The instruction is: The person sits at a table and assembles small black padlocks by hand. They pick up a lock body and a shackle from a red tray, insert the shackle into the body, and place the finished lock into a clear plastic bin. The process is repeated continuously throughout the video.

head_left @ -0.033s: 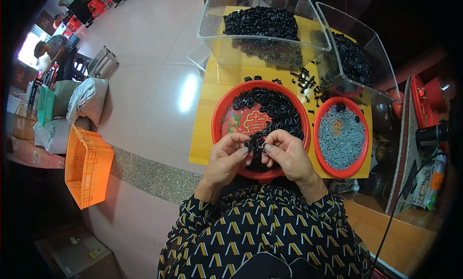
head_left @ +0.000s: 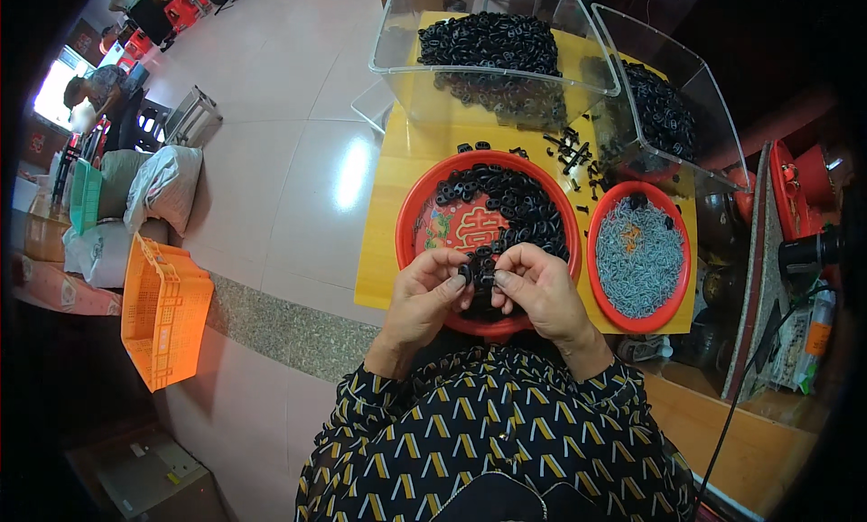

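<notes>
Both hands meet over the near rim of the big red bowl [head_left: 408, 217], and between them sits a small black plastic ring [head_left: 479, 274]. The left hand [head_left: 424, 296] pinches the ring with its thumb and forefinger pressed against its left side; the right hand [head_left: 537, 292] closes its fingers [head_left: 506, 283] on the ring's right side, thumb on top. Whether a second small part is held under the right thumb is too small to tell.

Set against the other picture of the same instant, nothing has shifted: the hands sit at the same place over the bowl and the ring is in the same grip. So the work looks to be in the middle of a fitting step, the piece held and not yet set down.

The bowl holds a heap of the same black rings [head_left: 510, 206] along its far and right side, with its printed bottom bare at the left. Just right of it stands a smaller red bowl [head_left: 591, 256] full of grey metal clips [head_left: 637, 260]. Both rest on a yellow bench [head_left: 379, 260]. Beyond them two clear plastic bins [head_left: 397, 79] hold more black rings, and a few loose ones lie on the bench between bins and bowls.
</notes>
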